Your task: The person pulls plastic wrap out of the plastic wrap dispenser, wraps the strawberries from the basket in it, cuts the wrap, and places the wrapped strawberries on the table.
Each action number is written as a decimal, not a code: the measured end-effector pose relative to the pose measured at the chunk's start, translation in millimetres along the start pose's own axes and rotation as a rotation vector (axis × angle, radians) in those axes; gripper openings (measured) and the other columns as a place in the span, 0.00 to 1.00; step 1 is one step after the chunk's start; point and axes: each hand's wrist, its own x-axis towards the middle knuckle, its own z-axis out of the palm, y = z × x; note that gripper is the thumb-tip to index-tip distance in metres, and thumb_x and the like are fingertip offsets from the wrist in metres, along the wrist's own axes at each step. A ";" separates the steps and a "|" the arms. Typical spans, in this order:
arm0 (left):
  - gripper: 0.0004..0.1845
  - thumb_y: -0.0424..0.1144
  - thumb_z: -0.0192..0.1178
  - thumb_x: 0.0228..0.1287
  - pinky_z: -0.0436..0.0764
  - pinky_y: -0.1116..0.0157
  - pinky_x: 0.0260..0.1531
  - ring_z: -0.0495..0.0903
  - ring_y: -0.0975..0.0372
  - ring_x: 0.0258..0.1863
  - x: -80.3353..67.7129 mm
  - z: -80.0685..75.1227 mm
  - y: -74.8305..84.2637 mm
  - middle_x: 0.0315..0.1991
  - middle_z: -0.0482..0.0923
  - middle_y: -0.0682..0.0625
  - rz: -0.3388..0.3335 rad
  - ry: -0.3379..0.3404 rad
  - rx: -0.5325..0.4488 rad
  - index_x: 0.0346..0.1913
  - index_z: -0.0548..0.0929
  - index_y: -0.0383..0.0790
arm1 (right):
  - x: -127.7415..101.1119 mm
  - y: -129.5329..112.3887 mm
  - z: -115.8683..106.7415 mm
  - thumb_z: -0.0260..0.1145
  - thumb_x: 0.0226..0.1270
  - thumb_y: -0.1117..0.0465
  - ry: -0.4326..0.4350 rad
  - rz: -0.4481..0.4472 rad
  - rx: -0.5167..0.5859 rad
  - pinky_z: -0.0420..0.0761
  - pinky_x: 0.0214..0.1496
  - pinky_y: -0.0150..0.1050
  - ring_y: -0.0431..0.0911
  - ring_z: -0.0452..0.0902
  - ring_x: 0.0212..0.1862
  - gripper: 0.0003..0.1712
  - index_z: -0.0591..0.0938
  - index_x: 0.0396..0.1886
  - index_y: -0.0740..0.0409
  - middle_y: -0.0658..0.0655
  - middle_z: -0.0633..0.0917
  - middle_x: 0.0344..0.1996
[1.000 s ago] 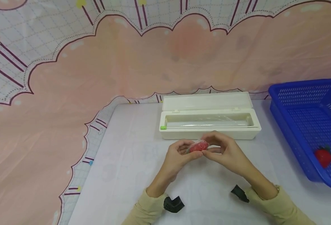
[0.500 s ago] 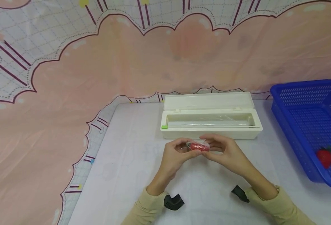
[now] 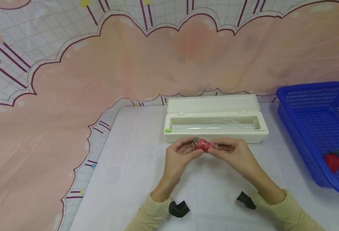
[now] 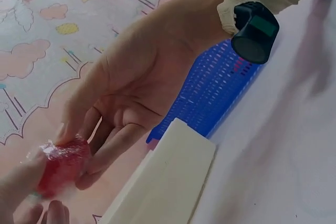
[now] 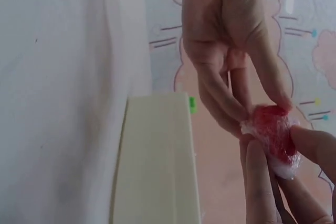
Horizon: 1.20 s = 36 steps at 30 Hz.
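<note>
A red strawberry with a green leafy top, covered in clear plastic film, is held between both hands in front of the white box. My left hand pinches its leafy end between thumb and fingers. On the other end, my right hand does the same. Shiny, crinkled film shows on the strawberry in the right wrist view, gathered around its lower end. In the left wrist view the strawberry sits between the fingertips of both hands.
Behind the hands stands a long white cling film box, lid raised, with a roll of clear film inside. At the right, a blue basket holds another strawberry. A patterned cloth hangs behind the white table.
The strawberry has been turned and raised slightly, so its leafy top now points up and left. The right fingers have moved from above the strawberry down to its right end.
</note>
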 end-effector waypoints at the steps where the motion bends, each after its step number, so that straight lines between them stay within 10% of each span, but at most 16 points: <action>1: 0.27 0.28 0.74 0.52 0.84 0.63 0.48 0.85 0.55 0.49 0.2 -0.1 -0.2 0.52 0.83 0.38 -0.008 0.001 -0.005 0.56 0.80 0.30 | 0.0 -0.6 -0.1 0.74 0.62 0.59 0.004 0.017 0.013 0.85 0.44 0.34 0.42 0.87 0.44 0.22 0.84 0.51 0.67 0.63 0.87 0.47; 23: 0.21 0.28 0.69 0.59 0.84 0.65 0.48 0.84 0.61 0.47 -1.9 4.6 -1.0 0.52 0.83 0.35 0.048 -0.012 -0.020 0.56 0.81 0.27 | -1.6 0.8 7.2 0.71 0.65 0.59 -0.065 0.045 0.156 0.84 0.50 0.35 0.54 0.87 0.48 0.28 0.76 0.61 0.66 0.64 0.86 0.49; 36: 0.19 0.28 0.71 0.56 0.86 0.62 0.45 0.86 0.60 0.39 -4.4 4.0 1.4 0.46 0.84 0.37 0.072 -0.018 0.036 0.52 0.84 0.29 | -2.1 0.8 7.0 0.72 0.65 0.56 0.001 -0.043 0.023 0.82 0.53 0.30 0.42 0.81 0.54 0.26 0.80 0.60 0.60 0.57 0.85 0.52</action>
